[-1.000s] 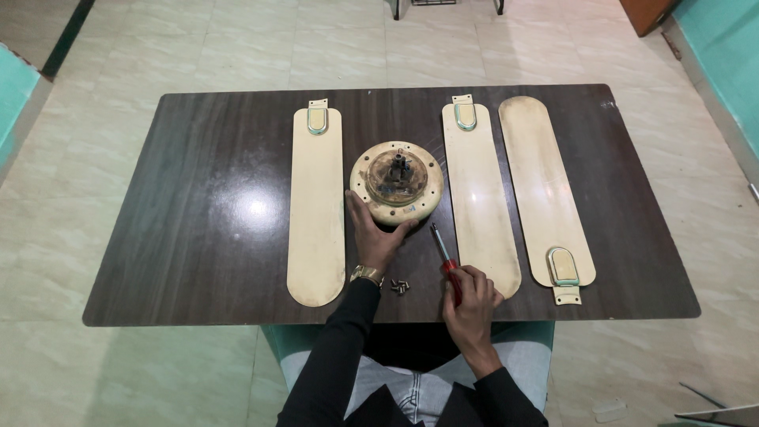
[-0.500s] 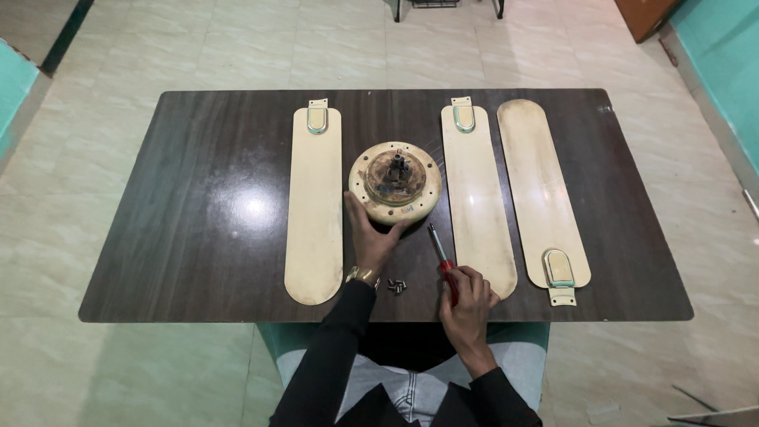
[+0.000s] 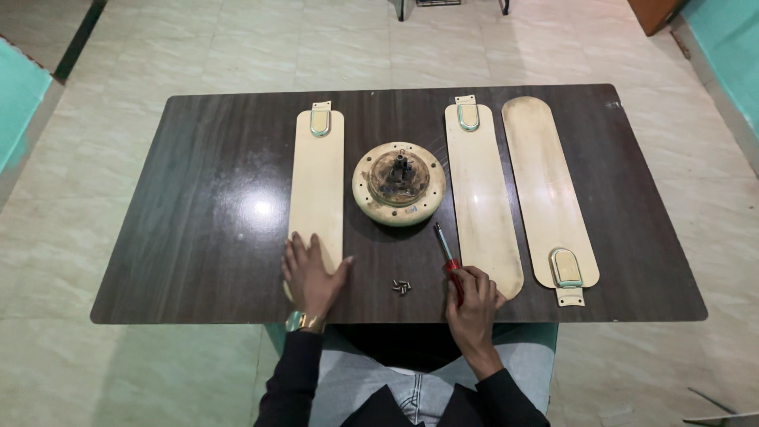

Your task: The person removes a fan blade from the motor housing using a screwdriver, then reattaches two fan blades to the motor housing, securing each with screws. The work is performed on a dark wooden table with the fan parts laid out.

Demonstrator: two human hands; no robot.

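On a dark wooden table (image 3: pixel 198 198) lie three cream fan blades and a round fan motor hub (image 3: pixel 398 183). My left hand (image 3: pixel 311 275) rests flat, fingers spread, on the near end of the left blade (image 3: pixel 318 178). My right hand (image 3: pixel 473 304) grips the red handle of a screwdriver (image 3: pixel 448 257), whose shaft points away toward the hub. A few small screws (image 3: pixel 402 286) lie between my hands. The middle blade (image 3: pixel 482 198) and right blade (image 3: pixel 547 190) lie to the right of the hub.
The table stands on a pale tiled floor (image 3: pixel 474 47). Teal walls (image 3: pixel 727 47) run along both sides. Chair or stand legs (image 3: pixel 451 6) show beyond the far table edge.
My left hand has left the hub's near edge and moved left and nearer, onto the near end of the left blade. My right hand still holds the screwdriver.
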